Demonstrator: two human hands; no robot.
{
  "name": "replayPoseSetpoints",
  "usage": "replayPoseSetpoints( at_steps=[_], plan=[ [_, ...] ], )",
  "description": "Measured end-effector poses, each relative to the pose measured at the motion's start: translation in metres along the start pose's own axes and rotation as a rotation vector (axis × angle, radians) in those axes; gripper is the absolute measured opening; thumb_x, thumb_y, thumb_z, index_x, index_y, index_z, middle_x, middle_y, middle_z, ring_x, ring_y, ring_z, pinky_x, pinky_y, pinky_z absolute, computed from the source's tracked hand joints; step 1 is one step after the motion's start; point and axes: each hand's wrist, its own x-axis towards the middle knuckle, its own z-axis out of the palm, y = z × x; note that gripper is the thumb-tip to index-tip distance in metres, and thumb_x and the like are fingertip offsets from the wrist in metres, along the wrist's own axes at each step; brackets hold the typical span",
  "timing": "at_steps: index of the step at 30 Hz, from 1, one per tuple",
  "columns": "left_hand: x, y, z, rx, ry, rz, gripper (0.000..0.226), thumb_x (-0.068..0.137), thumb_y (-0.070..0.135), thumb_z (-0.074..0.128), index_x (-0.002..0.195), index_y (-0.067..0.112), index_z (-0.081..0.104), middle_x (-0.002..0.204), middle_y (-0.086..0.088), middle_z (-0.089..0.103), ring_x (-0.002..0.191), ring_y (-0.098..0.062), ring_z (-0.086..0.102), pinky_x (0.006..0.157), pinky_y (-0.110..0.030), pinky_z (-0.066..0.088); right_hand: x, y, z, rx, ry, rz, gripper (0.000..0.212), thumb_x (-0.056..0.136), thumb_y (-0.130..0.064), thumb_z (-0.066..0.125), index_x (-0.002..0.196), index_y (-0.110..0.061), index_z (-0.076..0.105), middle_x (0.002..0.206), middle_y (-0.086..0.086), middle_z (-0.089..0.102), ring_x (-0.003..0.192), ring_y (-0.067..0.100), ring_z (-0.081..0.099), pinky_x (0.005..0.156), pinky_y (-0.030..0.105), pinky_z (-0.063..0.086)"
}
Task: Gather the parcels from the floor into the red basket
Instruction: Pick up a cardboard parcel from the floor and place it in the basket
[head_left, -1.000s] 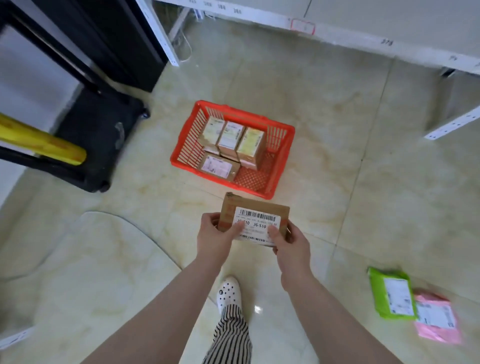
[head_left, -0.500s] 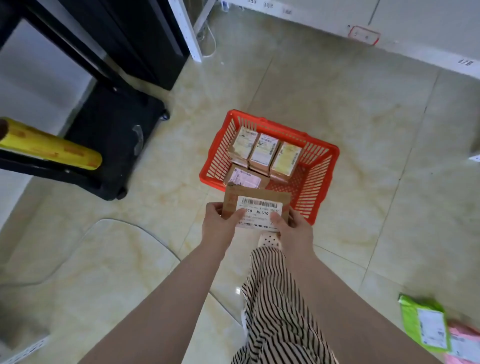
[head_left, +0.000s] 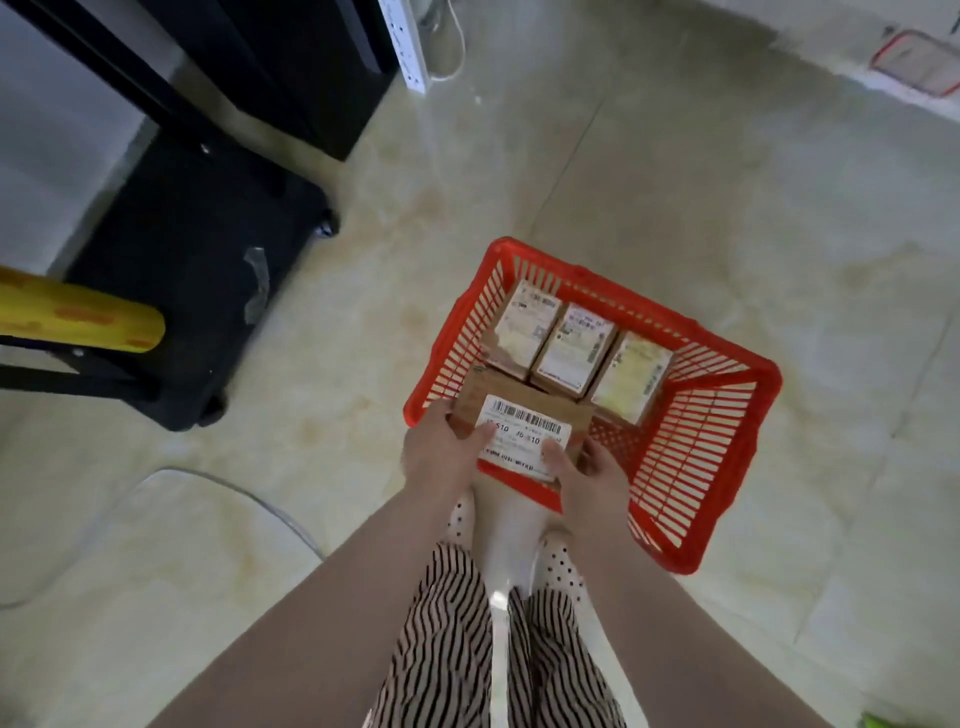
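Both hands grip one flat brown cardboard parcel (head_left: 524, 434) over the near-left corner of the red basket (head_left: 727, 441) — left hand (head_left: 441, 452) clamps its left edge, thumb on the label; right hand (head_left: 587, 475) clamps the right edge, thumb also on the label. White label (head_left: 522, 439): barcode on top, "S10" readable twice, the rest too blurred. Basket is rigid plastic with slatted walls and a mesh floor, sitting on glossy beige floor tiles (head_left: 675, 182). Inside, three upright cardboard boxes (head_left: 574, 351) stand side by side at the far wall — pale labels, print illegible. Black wheeled cart (head_left: 192, 270) at left, with a yellow roll (head_left: 78, 312) beside it.
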Motion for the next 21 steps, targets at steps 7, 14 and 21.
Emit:
replayPoseSetpoints(
  at_steps=[7, 14, 21],
  plan=[
    [0.090, -0.022, 0.042, 0.200, -0.062, 0.095, 0.040, 0.086, 0.038, 0.065, 0.117, 0.013, 0.059, 0.113, -0.002, 0.068, 0.106, -0.025, 0.064, 0.076, -0.028, 0.042, 0.083, 0.042, 0.032, 0.015, 0.039, 0.066, 0.024, 0.085, -0.020, 0.072, 0.109, -0.025, 0.067, 0.098, -0.002, 0.075, 0.084, 0.019, 0.074, 0.075, 0.038, 0.062],
    [0.140, -0.043, 0.078, 0.302, -0.084, 0.127, 0.053, 0.079, 0.052, 0.068, 0.116, 0.016, 0.056, 0.111, 0.000, 0.069, 0.101, -0.023, 0.066, 0.075, -0.031, 0.048, 0.138, 0.079, 0.050, -0.025, 0.058, 0.070, 0.025, 0.085, -0.022, 0.073, 0.110, -0.020, 0.069, 0.097, -0.002, 0.076, 0.076, 0.014, 0.074, 0.064, 0.028, 0.061],
    [0.162, -0.046, 0.094, 0.332, -0.079, 0.127, 0.049, 0.082, 0.039, 0.070, 0.120, 0.014, 0.052, 0.120, -0.003, 0.066, 0.109, -0.026, 0.064, 0.083, -0.035, 0.049, 0.165, 0.091, 0.064, -0.122, 0.047, 0.112, 0.027, 0.086, -0.023, 0.071, 0.112, -0.021, 0.062, 0.104, 0.000, 0.072, 0.086, 0.019, 0.071, 0.081, 0.043, 0.060]
  ],
)
